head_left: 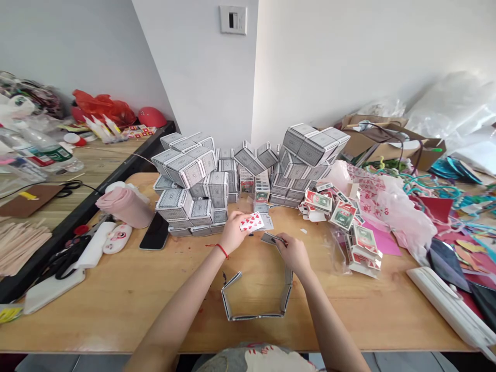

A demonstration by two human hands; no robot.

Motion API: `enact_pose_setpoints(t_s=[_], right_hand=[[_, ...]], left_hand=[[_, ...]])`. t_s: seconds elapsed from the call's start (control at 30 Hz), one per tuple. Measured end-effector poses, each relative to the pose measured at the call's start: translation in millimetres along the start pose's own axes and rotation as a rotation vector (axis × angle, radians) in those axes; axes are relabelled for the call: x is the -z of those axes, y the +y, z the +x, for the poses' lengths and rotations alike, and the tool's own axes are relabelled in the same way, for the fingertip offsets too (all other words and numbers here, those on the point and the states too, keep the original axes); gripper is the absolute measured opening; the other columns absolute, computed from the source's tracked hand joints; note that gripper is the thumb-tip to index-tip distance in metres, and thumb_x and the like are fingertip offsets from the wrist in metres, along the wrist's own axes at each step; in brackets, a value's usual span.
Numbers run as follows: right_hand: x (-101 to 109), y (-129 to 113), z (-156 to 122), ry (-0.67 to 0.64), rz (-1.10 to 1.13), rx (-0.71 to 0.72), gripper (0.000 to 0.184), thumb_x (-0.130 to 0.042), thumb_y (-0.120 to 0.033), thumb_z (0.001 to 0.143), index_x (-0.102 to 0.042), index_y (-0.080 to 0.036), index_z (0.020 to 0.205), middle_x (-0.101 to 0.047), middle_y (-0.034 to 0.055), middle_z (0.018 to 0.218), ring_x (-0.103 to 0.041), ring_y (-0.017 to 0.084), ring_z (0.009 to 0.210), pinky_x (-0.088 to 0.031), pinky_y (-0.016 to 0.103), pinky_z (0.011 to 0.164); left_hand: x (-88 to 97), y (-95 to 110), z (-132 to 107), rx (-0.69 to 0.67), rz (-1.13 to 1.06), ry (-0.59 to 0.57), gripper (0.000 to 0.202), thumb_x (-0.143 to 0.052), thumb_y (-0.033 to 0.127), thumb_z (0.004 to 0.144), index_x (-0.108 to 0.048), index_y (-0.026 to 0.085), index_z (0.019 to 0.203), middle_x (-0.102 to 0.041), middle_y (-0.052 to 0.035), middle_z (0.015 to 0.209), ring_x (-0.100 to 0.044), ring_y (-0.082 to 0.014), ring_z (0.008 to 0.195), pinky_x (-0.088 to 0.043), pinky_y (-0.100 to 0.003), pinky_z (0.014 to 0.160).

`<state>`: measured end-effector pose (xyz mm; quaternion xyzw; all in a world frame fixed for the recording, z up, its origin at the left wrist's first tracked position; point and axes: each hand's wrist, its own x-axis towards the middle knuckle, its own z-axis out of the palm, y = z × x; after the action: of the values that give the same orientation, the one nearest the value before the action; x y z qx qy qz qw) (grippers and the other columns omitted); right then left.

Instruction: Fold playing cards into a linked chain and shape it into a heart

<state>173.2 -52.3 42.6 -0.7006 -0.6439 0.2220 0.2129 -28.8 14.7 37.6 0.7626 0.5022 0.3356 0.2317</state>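
My left hand (234, 230) is closed on a playing card (251, 221) that shows red hearts on its face. My right hand (293, 252) pinches the end of a chain of folded playing cards (259, 316). That chain curves across the table in front of me, its cards standing on edge, and its other end rests free on the left. A few loose cards (267, 222) lie just behind the card in my left hand. Blocks folded from grey-backed cards are stacked high at the back left (188, 168) and back right (306, 150).
Opened card boxes (344, 214) pile up right of the stacks. A black phone (154, 235) and a rolled pink cloth (124, 206) lie on the left. A long white device (449, 305) sits at the right edge. Plastic bags (406, 212) and cardboard boxes (382, 142) crowd the far right.
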Motion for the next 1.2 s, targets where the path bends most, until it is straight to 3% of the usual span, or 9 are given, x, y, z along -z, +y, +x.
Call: enact_pose_setpoints(t_s=[0.37,0.43,0.6,0.83,1.2], right_hand=[[-2.1,7.6,-1.5,0.048,0.064,0.06,0.026,-0.042,-0.03,0.081,-0.067,-0.024,0.084,-0.07,0.0019,0.078,-0.063,0.017,0.067,-0.043,0.024,0.062],[-3.7,9.0,-2.2,0.062,0.102,0.07,0.026,-0.042,-0.03,0.081,-0.067,-0.024,0.084,-0.07,0.0015,0.082,-0.063,0.017,0.07,-0.044,0.025,0.066],[-7.6,13.5,-3.2,0.099,0.165,0.079,0.025,-0.044,-0.03,0.08,-0.068,-0.025,0.084,-0.07,0.0015,0.089,-0.064,0.018,0.075,-0.047,0.028,0.072],[-10.1,18.0,-2.4,0.13,0.151,0.104,0.026,-0.045,-0.032,0.079,-0.068,-0.024,0.085,-0.07,0.0022,0.087,-0.065,0.019,0.073,-0.048,0.028,0.069],[-9.7,18.2,-4.2,0.127,0.168,0.104,0.025,-0.045,-0.031,0.08,-0.068,-0.023,0.085,-0.07,0.0029,0.088,-0.065,0.018,0.075,-0.048,0.028,0.071]], left_hand=[[12.8,3.3,-27.7,0.08,-0.057,-0.026,0.057,-0.062,0.003,0.06,-0.051,0.023,0.112,-0.056,-0.0044,0.112,-0.051,-0.0194,0.103,-0.041,-0.034,0.089],[10.8,1.1,-31.0,0.113,-0.064,-0.041,0.053,-0.062,0.005,0.062,-0.054,0.022,0.111,-0.059,-0.0046,0.11,-0.055,-0.0187,0.099,-0.043,-0.031,0.085],[5.6,-3.4,-36.4,0.2,-0.065,-0.113,0.017,-0.053,0.016,0.075,-0.066,0.017,0.085,-0.069,-0.0037,0.084,-0.062,-0.0148,0.071,-0.046,-0.025,0.066],[7.4,-2.9,-37.0,0.145,-0.105,-0.123,0.018,-0.051,0.017,0.076,-0.067,0.018,0.083,-0.069,-0.0023,0.083,-0.062,-0.0142,0.072,-0.044,-0.023,0.065],[10.9,-2.2,-35.7,0.179,-0.117,-0.126,0.017,-0.051,0.019,0.076,-0.067,0.017,0.083,-0.069,-0.0028,0.078,-0.061,-0.0131,0.065,-0.044,-0.021,0.06]])
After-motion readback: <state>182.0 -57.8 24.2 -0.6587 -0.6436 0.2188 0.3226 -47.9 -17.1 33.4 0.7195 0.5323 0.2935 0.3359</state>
